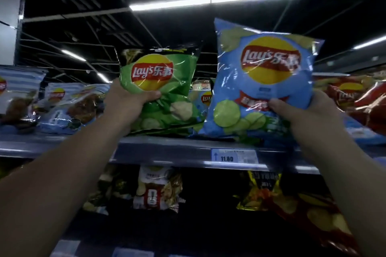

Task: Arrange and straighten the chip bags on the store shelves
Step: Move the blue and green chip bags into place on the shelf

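Left arm reaches up. Left hand [127,104] grips the green bag [160,81] at its left edge, thumb across the front under the logo. The bag is upright, long axis vertical, bottom on the shelf [167,152]. Right hand [302,110] pinches the blue bag [269,81] low on its right side, thumb in front. Blue bag is upright with its top tipped right, lower corner touching green. Pale bags [69,106] lie close on the left, red bags [353,94] close on the right. Price tag [234,156] is on the shelf lip.
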The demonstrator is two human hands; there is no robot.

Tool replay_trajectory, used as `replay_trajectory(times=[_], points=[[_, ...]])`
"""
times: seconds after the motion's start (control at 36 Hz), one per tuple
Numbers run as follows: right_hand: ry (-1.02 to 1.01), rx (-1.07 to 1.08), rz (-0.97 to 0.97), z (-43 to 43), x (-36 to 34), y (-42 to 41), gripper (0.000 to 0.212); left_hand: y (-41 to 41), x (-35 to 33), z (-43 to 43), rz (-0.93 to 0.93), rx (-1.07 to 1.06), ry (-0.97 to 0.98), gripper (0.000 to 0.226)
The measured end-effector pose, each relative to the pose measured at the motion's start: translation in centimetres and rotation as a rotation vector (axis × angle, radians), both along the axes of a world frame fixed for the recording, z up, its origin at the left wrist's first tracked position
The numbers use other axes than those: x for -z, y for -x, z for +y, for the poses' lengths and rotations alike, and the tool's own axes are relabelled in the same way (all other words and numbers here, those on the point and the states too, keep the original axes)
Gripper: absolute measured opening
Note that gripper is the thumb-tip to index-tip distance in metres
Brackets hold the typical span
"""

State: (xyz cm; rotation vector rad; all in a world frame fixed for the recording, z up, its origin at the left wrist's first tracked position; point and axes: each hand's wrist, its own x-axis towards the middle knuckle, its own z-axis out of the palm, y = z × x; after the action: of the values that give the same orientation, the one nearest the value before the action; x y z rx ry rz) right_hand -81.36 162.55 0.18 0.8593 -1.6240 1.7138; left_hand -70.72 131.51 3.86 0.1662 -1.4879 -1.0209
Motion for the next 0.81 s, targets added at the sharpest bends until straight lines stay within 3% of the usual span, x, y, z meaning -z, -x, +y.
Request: replay_trajectory(times=[0.14,0.22,0.36,0.44,0.53,0.58,0.72,0.81], points=[[-0.091,0.161,-0.065,-1.9,-0.9,2.8,0.02,-0.8,0.5,-3.4,-0.054,0.035,0.049,0.051],[-0.147,0.264,-0.077,-0.2,-0.3,3.5,0.018,-1.3,1.2,-5.5,-0.073,0.037,0.11,0.053],[-0.265,0.413,-0.181,-0.3,-0.7,2.0,0.036,-1.4,2.1,-7.6,-0.133,0.058,0.187,0.062],[-0.223,0.623,-0.227,-0.6,-0.9,2.3,0.068,-1.1,2.8,-8.1,-0.148,0.077,0.192,0.071],[-0.251,0.93,-0.094,-2.2,-0.5,0.6,0.086,-1.1,3.0,-8.6,-0.216,0.099,0.22,0.076],[-0.277,1.025,0.134,-4.0,0.0,-0.5,0.087,-1.5,2.6,-8.6,-0.288,0.121,0.262,0.081],[-0.464,0.862,0.383,-9.7,0.4,-3.4,0.065,-2.1,2.0,-10.0,-0.445,0.131,0.306,0.102],[-0.556,0.682,0.44,-13.1,0.8,-4.4,0.054,-1.9,2.3,-10.9,-0.361,0.119,0.237,0.075]])
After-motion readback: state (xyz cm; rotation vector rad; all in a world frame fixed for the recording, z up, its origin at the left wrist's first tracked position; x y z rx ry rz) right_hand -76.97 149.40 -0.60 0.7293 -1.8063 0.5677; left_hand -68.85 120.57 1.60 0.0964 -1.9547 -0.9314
